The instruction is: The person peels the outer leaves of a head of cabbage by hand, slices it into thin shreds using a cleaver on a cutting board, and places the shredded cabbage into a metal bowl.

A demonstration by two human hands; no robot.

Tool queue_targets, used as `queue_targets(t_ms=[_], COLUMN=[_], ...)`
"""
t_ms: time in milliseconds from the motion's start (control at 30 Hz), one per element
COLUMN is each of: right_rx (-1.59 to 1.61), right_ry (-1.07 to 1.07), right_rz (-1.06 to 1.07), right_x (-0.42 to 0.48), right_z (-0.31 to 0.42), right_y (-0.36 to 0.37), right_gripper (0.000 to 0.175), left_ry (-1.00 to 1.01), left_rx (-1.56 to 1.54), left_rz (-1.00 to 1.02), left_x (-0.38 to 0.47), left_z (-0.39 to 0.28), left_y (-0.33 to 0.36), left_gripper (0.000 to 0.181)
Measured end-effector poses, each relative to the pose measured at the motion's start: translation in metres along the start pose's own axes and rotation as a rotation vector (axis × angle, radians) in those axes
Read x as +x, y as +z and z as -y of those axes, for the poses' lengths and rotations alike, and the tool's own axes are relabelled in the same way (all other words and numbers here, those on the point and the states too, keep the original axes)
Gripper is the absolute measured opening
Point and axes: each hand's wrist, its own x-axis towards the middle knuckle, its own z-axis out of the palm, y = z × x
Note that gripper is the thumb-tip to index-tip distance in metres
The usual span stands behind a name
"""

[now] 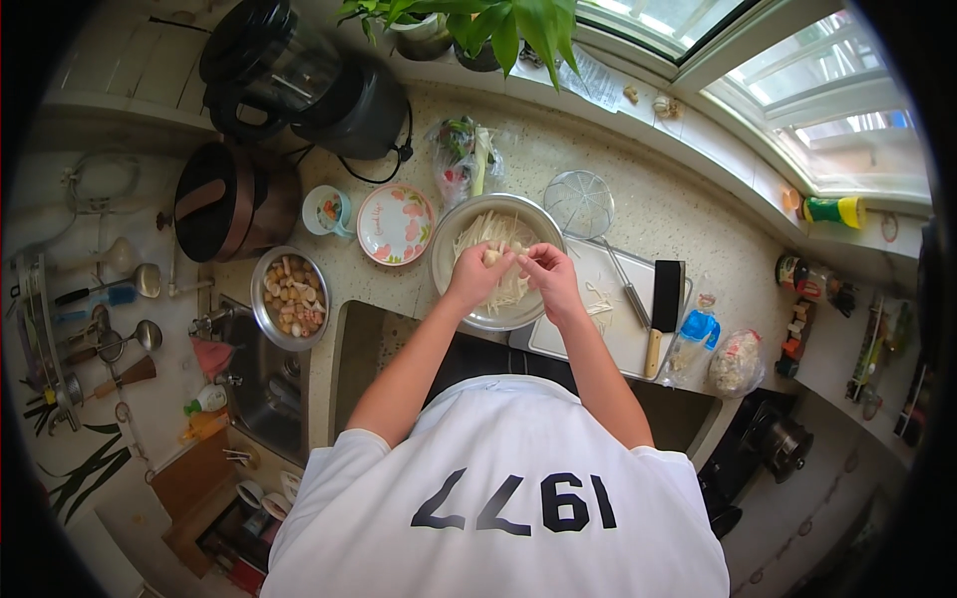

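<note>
A wide metal bowl (pixel 552 217) stands on the counter before me, holding thin pale strands (pixel 502 299) that look like enoki mushrooms. Above it, my left hand (pixel 477 278) is closed around a small pale food piece (pixel 490 258). My right hand (pixel 552 275) meets it from the other side, thumb and fingertips pinching pale food (pixel 516 247); whether both hold one clump is unclear. Right of the bowl lies a white cutting board (pixel 591 340) with stray strands (pixel 599 308). A cleaver (pixel 668 299) with a wooden handle and a wire skimmer (pixel 582 203) rest across it.
To the left are a floral plate (pixel 395 226), a small blue cup (pixel 326 211), a steel bowl of chopped pieces (pixel 291 299) beside the sink (pixel 269 389), a cooker (pixel 232 202) and a blender (pixel 299 82). Bagged vegetables (pixel 467 161) lie behind; plastic bags of food (pixel 736 362) sit right.
</note>
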Motion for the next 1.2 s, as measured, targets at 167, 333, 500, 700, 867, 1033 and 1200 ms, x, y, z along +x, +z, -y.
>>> queue_targets(t_ms=[167, 333, 500, 700, 867, 1033, 1200], right_rx=[-0.023, -0.415, -0.395, -0.574, -0.566, -0.167, -0.154], right_ry=[-0.048, -0.207, -0.212, -0.389, -0.337, 0.015, 0.022], right_rz=[-0.084, -0.262, -0.241, -0.293, -0.096, 0.028, 0.029], right_x=[0.000, 0.005, 0.009, 0.000, -0.001, -0.007, -0.013], right_z=[-0.004, -0.019, -0.031, -0.025, -0.019, -0.006, 0.002], right_y=[-0.002, -0.007, -0.008, 0.001, 0.007, 0.009, 0.012], right_gripper=[0.016, 0.021, 0.026, 0.022, 0.025, 0.028, 0.028], left_ry=[-0.004, -0.059, -0.086, -0.136, -0.177, -0.246, -0.288], left_rx=[-0.029, -0.049, -0.055, -0.340, -0.481, -0.552, -0.630], left_rz=[-0.085, -0.148, -0.069, 0.051, 0.249, 0.365, 0.418], left_x=[0.002, 0.004, 0.004, 0.003, -0.001, -0.004, -0.003], left_z=[0.008, 0.005, 0.002, -0.007, -0.018, -0.027, -0.024], left_y=[-0.001, -0.004, -0.007, -0.007, -0.011, -0.010, -0.010], left_gripper=[0.021, 0.021, 0.021, 0.035, 0.055, 0.063, 0.066])
